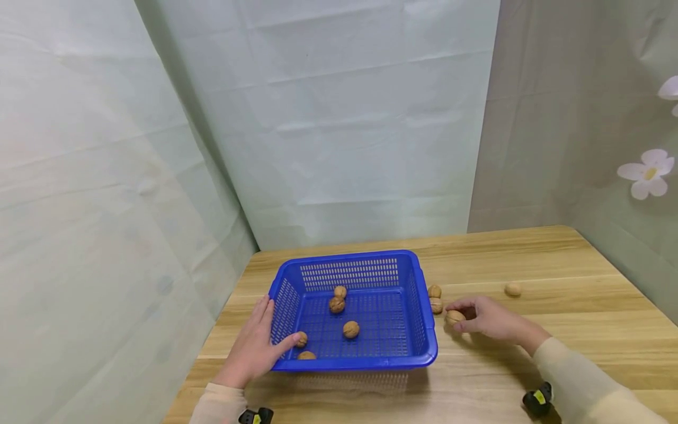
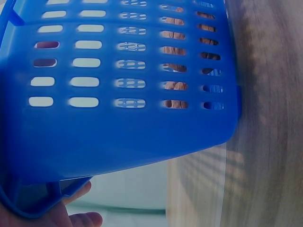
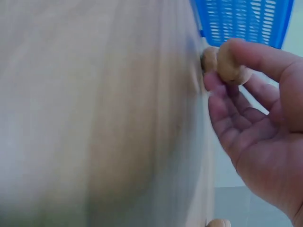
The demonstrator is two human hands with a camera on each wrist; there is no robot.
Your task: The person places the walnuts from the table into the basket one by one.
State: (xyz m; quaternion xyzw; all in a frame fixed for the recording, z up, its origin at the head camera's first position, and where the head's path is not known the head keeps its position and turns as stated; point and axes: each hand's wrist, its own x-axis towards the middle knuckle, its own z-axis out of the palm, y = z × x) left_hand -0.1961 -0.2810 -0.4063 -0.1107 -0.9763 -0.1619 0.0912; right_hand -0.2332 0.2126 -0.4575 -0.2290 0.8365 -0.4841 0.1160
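A blue plastic basket (image 1: 356,363) with slotted walls stands on the table. Several walnuts lie inside it, among them one walnut (image 1: 351,330) near the middle. My left hand (image 1: 254,344) holds the basket's left rim, thumb over the near left corner; the left wrist view shows the basket's slotted wall (image 2: 118,132) close up. To the right of the basket, my right hand (image 1: 489,320) pinches a walnut (image 1: 454,318) between thumb and fingers. That walnut (image 3: 229,66) also shows at the fingertips in the right wrist view.
Two walnuts (image 1: 435,305) sit close against the basket's right side. Another walnut (image 1: 512,289) lies farther right on the wooden table (image 1: 577,306). Pale cloth (image 1: 344,129) hangs behind the table and on both sides.
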